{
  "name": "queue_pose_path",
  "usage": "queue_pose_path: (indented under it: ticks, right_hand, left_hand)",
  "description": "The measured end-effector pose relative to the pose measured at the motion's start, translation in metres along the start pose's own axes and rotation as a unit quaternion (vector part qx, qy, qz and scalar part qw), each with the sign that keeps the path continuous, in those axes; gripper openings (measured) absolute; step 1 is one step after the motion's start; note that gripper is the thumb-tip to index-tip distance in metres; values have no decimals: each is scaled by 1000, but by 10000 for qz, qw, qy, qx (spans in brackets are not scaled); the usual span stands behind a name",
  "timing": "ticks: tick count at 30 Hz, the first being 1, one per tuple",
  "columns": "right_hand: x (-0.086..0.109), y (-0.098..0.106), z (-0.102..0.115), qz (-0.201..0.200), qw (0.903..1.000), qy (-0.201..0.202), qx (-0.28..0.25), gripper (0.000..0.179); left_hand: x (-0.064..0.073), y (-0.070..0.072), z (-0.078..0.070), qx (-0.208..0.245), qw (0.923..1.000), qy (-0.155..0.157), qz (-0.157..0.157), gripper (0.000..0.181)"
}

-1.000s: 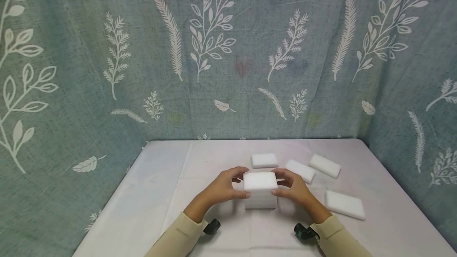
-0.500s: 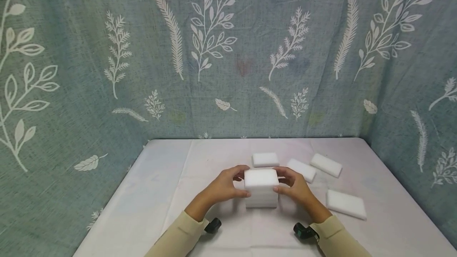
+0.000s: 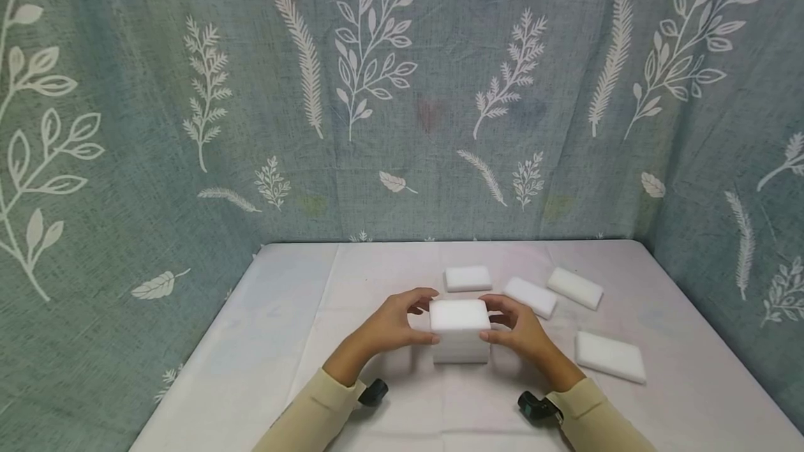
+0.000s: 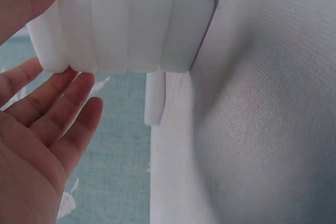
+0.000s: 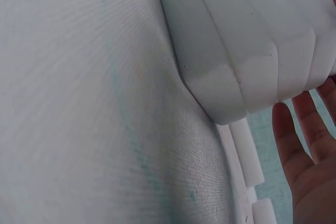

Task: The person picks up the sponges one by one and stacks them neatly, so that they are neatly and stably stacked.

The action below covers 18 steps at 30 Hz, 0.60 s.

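Observation:
A stack of several white sponges (image 3: 460, 347) stands upright on the table, their edges nearly lined up. My left hand (image 3: 397, 323) holds the upper part of the stack from the left, thumb at the near edge and fingertips at the far edge. From the right, my right hand (image 3: 516, 321) holds it in the same manner. In the left wrist view the fingertips (image 4: 84, 80) touch the far edges of the uppermost sponges (image 4: 50, 40). The right wrist view shows the fingers (image 5: 286, 129) against the stack's far edge; that thumb is mostly out of frame.
Loose white sponges lie flat on the white-covered table (image 3: 301, 312): one behind the stack (image 3: 468, 278), two at the back right (image 3: 530, 297) (image 3: 575, 288), and one at the right (image 3: 611, 356). A leaf-patterned cloth (image 3: 402, 180) hangs behind and at the sides.
Both hands stay at the sides of the stack, with only slight finger shifts. The head view has tilted a little; the loose sponges lie where they were.

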State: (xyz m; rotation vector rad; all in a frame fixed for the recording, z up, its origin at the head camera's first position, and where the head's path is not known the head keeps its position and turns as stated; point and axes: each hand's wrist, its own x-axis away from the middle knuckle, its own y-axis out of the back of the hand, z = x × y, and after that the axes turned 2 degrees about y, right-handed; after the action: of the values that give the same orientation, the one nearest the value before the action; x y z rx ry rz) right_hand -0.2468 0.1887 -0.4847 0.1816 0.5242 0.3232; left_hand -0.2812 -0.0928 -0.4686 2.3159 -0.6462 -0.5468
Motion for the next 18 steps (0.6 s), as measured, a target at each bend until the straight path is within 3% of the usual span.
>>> queue_pose_path:
  ticks: [18]
  right_hand:
    - [0, 2, 2, 51, 10000, 18, 29, 55]
  left_hand:
    - [-2, -5, 1, -7, 10000, 9, 26, 71]
